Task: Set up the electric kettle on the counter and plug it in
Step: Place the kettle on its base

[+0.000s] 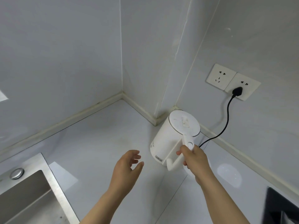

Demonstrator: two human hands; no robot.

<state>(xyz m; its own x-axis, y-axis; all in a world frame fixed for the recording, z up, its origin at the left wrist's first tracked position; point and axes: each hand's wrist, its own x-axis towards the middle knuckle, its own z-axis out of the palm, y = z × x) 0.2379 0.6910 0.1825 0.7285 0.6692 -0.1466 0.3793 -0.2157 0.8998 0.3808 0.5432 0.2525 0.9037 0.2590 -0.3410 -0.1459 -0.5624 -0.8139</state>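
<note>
1 white kettle (169, 139), lid shut, handle gripped by right hand (195, 160).

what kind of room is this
Most likely a small home kitchen: a steel sink set into a white counter, an electric kettle held by the right hand, and wall sockets.
</note>
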